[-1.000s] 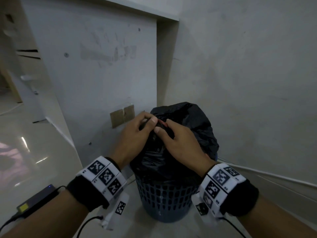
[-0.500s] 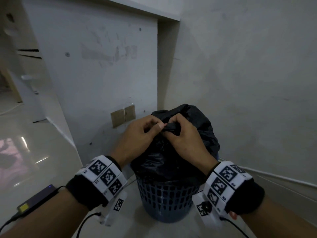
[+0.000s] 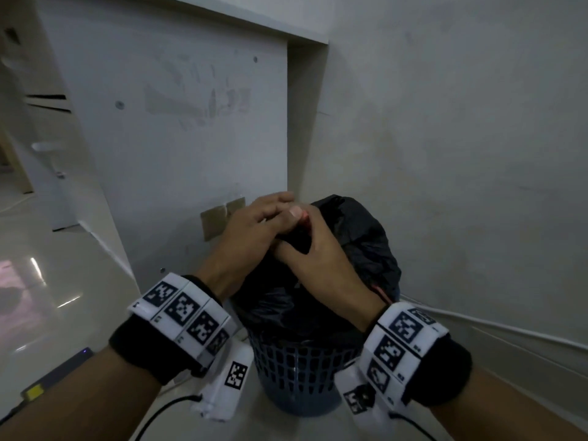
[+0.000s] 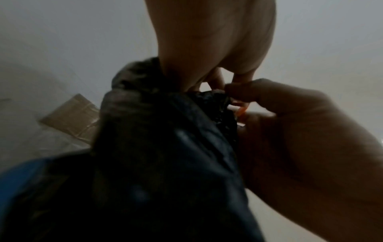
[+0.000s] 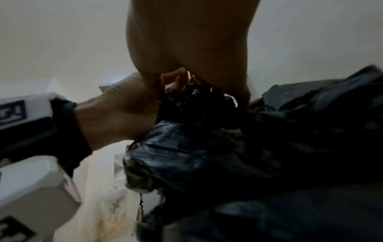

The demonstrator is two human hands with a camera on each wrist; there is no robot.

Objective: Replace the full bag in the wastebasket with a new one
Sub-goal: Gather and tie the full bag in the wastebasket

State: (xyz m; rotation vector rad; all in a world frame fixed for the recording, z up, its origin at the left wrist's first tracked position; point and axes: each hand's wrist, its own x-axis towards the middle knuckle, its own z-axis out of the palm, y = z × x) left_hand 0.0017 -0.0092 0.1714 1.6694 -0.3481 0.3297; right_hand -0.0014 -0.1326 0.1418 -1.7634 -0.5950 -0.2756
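Note:
A full black bag (image 3: 356,246) bulges out of a blue mesh wastebasket (image 3: 299,370) standing on the floor in a wall corner. Both hands meet at the gathered neck of the bag (image 4: 209,104). My left hand (image 3: 254,224) pinches the bunched plastic from the left. My right hand (image 3: 315,253) grips the same bunch from the right, with an orange-red tie (image 4: 241,111) showing between its fingers. In the right wrist view the crumpled neck of the bag (image 5: 196,101) sits between the two hands. The bag's mouth is hidden under the fingers.
Grey walls close the corner behind and to the right of the basket. A brown taped patch (image 3: 222,218) is on the left wall panel. A dark power adapter (image 3: 54,377) with a cable lies on the glossy floor at lower left. A white cable (image 3: 493,326) runs along the right wall.
The hands have closed together over the bag's neck and risen a little; the left hand now overlaps the right hand's fingers, where before the fingertips only met.

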